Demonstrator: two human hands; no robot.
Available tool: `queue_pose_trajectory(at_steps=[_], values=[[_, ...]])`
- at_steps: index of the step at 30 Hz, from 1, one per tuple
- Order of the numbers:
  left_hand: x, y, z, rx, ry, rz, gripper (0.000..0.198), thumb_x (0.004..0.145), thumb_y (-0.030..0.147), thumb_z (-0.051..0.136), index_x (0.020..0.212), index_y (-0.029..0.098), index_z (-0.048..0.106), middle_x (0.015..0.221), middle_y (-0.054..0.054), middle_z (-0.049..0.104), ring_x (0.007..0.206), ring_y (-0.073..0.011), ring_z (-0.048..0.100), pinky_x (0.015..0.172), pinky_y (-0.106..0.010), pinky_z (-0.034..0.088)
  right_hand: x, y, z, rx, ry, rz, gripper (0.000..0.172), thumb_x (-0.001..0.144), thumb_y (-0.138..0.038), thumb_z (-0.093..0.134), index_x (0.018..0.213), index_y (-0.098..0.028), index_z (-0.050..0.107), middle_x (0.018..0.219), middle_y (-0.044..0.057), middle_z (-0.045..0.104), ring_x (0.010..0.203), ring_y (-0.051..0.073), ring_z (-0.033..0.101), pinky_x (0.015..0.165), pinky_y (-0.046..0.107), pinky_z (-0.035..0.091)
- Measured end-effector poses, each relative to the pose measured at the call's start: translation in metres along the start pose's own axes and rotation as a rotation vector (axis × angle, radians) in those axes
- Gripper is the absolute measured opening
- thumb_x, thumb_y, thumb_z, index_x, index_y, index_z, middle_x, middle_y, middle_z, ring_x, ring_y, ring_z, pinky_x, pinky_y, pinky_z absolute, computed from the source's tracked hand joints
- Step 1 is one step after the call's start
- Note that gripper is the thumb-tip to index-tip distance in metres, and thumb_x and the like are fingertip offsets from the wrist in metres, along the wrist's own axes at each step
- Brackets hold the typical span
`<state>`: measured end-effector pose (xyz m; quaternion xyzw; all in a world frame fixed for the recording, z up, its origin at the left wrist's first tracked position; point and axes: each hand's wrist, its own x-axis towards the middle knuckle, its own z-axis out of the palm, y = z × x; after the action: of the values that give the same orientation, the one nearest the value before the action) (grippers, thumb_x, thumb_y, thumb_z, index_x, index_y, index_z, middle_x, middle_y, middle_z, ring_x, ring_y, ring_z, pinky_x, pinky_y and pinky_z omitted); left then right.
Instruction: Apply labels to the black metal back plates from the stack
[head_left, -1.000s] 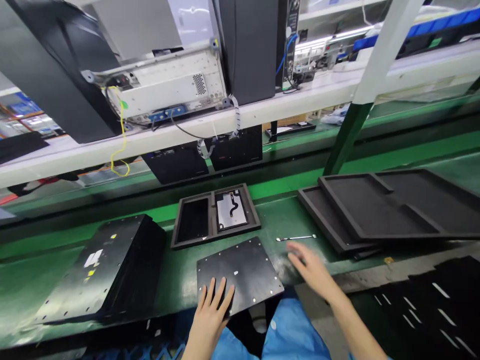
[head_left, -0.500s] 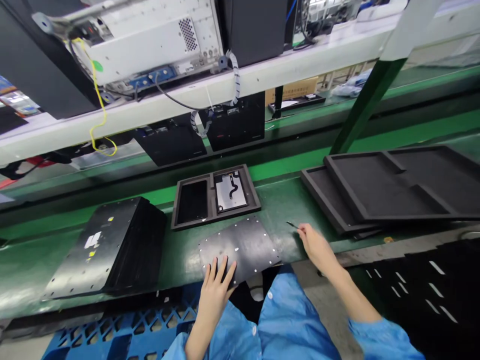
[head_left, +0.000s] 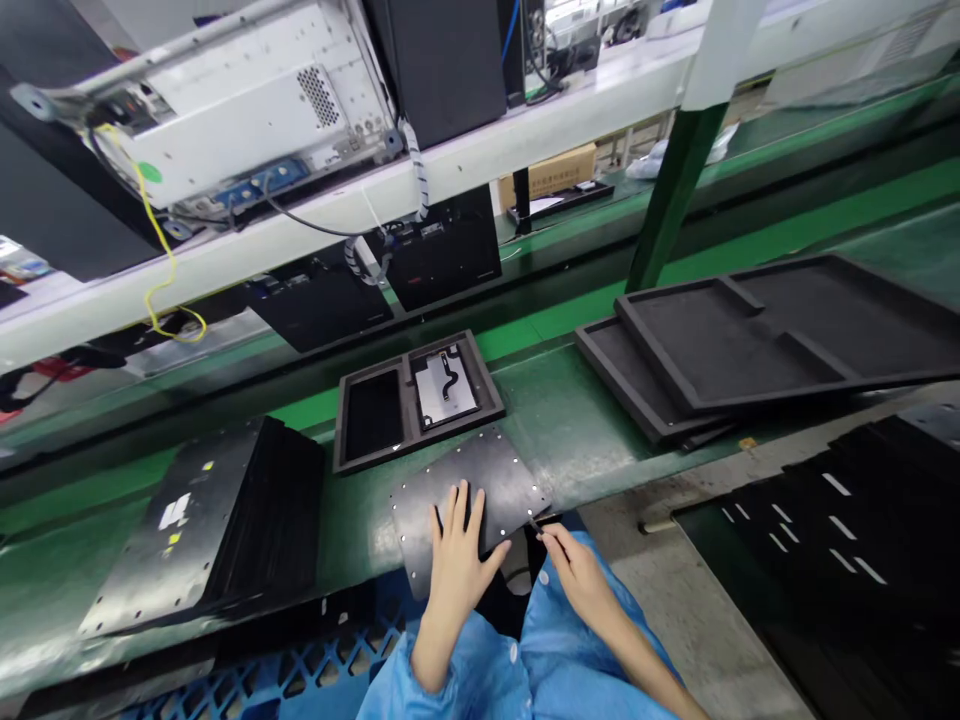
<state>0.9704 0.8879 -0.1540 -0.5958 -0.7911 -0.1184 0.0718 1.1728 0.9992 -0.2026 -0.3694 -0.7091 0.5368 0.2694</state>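
Note:
A dark flat plate [head_left: 487,470] with small light holes along its edges lies at the front edge of the green bench. My left hand [head_left: 457,560] rests flat on its near part, fingers spread. At the plate's near right corner is my right hand [head_left: 574,570], fingers closed on a thin dark tool [head_left: 535,525] whose tip meets the plate's edge. The tool's exact kind cannot be made out. Behind the plate sits a dark foam tray [head_left: 491,400] holding a black screen panel [head_left: 374,415] and a silver-backed panel [head_left: 447,386] with a black ribbon cable.
To the left stands a stack of dark plates [head_left: 184,525]. Two overlapping foam trays [head_left: 787,320] lie at the right. More dark sheets [head_left: 862,540] are at lower right, and a blue crate [head_left: 300,675] is below the bench. A white shelf beam [head_left: 480,165] crosses above.
My right hand has moved left and nearer, bringing the tool from beside the plate to its near right edge. My left hand has shifted slightly right on the plate. The view has shifted.

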Motion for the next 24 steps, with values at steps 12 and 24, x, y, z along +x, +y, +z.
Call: queue_pose_trajectory(at_steps=[12,24], values=[[0.003,-0.005,0.004,0.044,-0.027,0.011,0.086,0.105,0.056,0.064,0.175,0.026,0.025,0.18,-0.014,0.03,0.167,-0.0367,0.028,0.132,-0.07,0.029,0.006,0.018,0.009,0.005,0.013,-0.011,0.054,0.11,-0.064,0.04,0.101,-0.021,0.071,0.085,0.005,0.074,0.074,0.022,0.067,0.076,0.033,0.053],[0.004,-0.005,0.003,0.033,-0.051,-0.009,0.089,0.105,0.061,0.061,0.176,0.029,0.02,0.181,-0.01,0.025,0.168,-0.0354,0.024,0.133,-0.071,0.028,0.007,0.029,0.015,0.012,0.063,-0.07,0.051,0.11,-0.062,0.041,0.099,-0.022,0.071,0.089,0.006,0.077,0.08,0.023,0.072,0.078,0.031,0.056]])
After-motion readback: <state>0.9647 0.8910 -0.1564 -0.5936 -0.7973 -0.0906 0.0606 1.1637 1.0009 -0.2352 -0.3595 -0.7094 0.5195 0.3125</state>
